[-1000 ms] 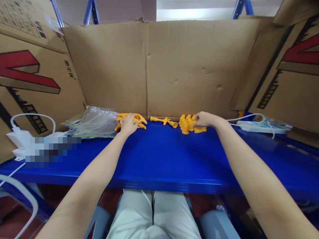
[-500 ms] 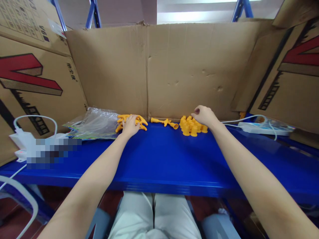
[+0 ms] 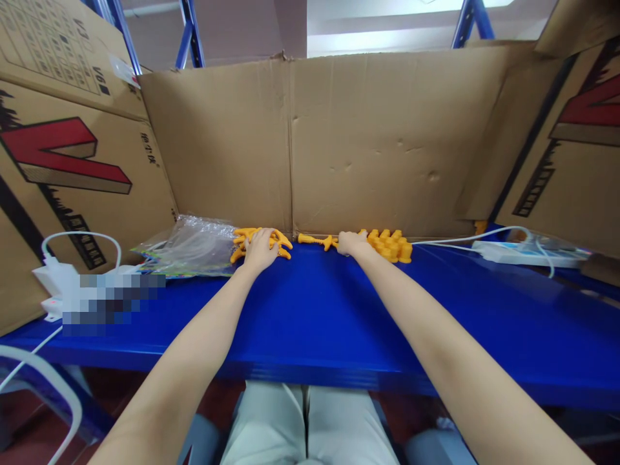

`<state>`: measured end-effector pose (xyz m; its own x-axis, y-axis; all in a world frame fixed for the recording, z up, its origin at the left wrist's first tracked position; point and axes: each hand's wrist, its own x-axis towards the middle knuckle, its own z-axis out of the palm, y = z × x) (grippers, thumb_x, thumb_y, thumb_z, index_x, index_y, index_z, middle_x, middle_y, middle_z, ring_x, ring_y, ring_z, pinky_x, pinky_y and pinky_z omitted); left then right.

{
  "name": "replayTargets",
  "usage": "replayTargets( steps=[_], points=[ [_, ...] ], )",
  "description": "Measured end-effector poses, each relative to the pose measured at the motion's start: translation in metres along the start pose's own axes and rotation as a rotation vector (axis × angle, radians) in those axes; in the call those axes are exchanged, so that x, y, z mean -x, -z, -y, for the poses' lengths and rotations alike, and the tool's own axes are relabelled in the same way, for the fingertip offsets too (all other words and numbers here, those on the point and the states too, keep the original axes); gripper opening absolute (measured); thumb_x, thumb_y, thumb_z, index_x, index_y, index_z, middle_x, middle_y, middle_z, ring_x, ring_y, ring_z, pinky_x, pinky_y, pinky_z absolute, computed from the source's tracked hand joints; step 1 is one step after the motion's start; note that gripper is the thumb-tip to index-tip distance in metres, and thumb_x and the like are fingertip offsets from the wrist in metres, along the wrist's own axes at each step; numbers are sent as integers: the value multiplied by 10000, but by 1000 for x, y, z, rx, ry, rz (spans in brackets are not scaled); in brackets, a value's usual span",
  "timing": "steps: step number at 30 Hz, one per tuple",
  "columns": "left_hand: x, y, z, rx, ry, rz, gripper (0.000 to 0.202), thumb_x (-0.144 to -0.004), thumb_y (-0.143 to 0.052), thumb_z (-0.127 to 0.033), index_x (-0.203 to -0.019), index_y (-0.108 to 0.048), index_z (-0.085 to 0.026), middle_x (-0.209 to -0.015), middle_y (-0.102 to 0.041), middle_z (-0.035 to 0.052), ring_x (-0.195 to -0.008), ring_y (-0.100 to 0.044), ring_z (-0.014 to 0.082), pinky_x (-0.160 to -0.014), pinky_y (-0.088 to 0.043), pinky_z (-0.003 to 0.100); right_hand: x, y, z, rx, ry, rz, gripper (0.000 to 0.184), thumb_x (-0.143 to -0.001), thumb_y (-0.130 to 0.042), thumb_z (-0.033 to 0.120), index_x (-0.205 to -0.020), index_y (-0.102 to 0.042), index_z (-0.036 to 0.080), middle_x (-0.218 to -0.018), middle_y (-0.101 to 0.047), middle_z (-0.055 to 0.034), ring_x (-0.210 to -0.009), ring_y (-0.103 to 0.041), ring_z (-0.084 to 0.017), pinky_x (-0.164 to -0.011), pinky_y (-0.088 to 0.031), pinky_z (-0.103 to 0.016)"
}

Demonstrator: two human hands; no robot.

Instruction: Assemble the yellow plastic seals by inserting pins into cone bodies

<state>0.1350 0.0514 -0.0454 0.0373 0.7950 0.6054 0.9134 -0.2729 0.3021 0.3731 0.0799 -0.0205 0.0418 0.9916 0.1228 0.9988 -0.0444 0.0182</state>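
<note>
My left hand (image 3: 260,248) lies over a small pile of yellow curved, branched plastic pieces (image 3: 239,237), its fingers bent round them. At the back of the blue table, my right hand (image 3: 349,243) is closed over the right end of a long yellow piece (image 3: 310,239) with a flared end and small side arms. The fingers hide that end. Just right of this hand stand several yellow cup-shaped pieces (image 3: 394,245), packed closely together; my wrist covers part of the group.
Clear plastic bags (image 3: 198,245) lie left of my left hand. White chargers and cables (image 3: 61,281) sit at the far left, a white power strip (image 3: 527,253) at the right. A tall cardboard panel (image 3: 363,142) closes off the back, with printed boxes (image 3: 72,206) at the sides.
My right hand has moved left from above the cup-shaped pieces, down onto the end of the long yellow piece. My left hand stays on its pile. The view has shifted slightly.
</note>
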Motion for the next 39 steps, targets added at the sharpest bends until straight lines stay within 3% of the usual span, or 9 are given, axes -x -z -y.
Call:
replayTargets(
  steps=[4, 8, 16, 23, 25, 28, 34, 39],
  points=[
    [1, 0, -1, 6, -8, 3, 389, -839, -468, -211, -1221, -542, -203, -1318, -568, 114, -1270, -460, 270, -1075, -303, 482, -7, -15, 6, 23, 15, -16, 373, -841, -521, 146, -1193, -644, 166, -1176, -660, -177, -1137, -595, -295, -1037, -219, -586],
    [0, 1, -2, 2, -7, 16, 389, -846, -466, -217, -1228, -536, -209, -1310, -573, 111, -1274, -461, 262, -1069, -312, 465, -8, -17, 5, 100, 44, -86, 343, -833, -519, 125, -1140, -670, 139, -1129, -673, -184, -1112, -594, -294, -1031, -208, -605],
    [-1, -3, 0, 8, -88, -32, 403, -845, -473, -205, -1241, -540, -183, -1286, -593, 121, -1253, -480, 277, -1064, -317, 480, -4, 5, -4, 472, 301, -560, 297, -868, -447, 115, -1020, -703, 114, -966, -680, -137, -966, -581, -264, -1051, -174, -659],
    [3, 3, -11, 94, -303, -67, 557, -868, -513, -310, -1406, -400, -219, -1375, -531, 100, -1255, -491, 251, -1061, -349, 441, 31, 17, 14, 347, 570, -827, 324, -917, -370, 87, -1045, -668, 103, -915, -637, -101, -916, -531, -223, -1115, -129, -602],
    [4, 3, -15, 114, -339, -62, 590, -865, -531, -343, -1422, -378, -227, -1370, -537, 91, -1231, -516, 240, -1032, -387, 411, 42, 14, 18, 289, 652, -869, 332, -932, -352, 94, -1076, -650, 117, -921, -632, -90, -916, -522, -216, -1126, -114, -582],
    [4, 1, -17, 109, -336, -66, 496, -857, -547, -324, -1338, -487, -217, -1287, -604, 81, -1167, -567, 233, -981, -431, 371, 54, 7, 18, 240, 713, -918, 353, -953, -310, 106, -1103, -628, 132, -944, -635, -83, -924, -518, -212, -1124, -113, -567],
    [4, -4, -21, 86, -319, -85, 366, -809, -596, -283, -1162, -602, -187, -1009, -684, 66, -849, -639, 195, -811, -481, 319, 60, -8, 8, 181, 680, -952, 350, -969, -280, 125, -1072, -614, 141, -985, -652, -89, -918, -524, -207, -1095, -140, -550],
    [8, -4, -27, 82, -364, -94, 283, -767, -612, -258, -1042, -609, -196, -886, -638, 34, -751, -591, 171, -731, -459, 296, 64, -11, 6, 168, 664, -914, 338, -962, -285, 112, -1052, -608, 156, -973, -660, -79, -925, -529, -203, -1089, -120, -544]
  ],
)
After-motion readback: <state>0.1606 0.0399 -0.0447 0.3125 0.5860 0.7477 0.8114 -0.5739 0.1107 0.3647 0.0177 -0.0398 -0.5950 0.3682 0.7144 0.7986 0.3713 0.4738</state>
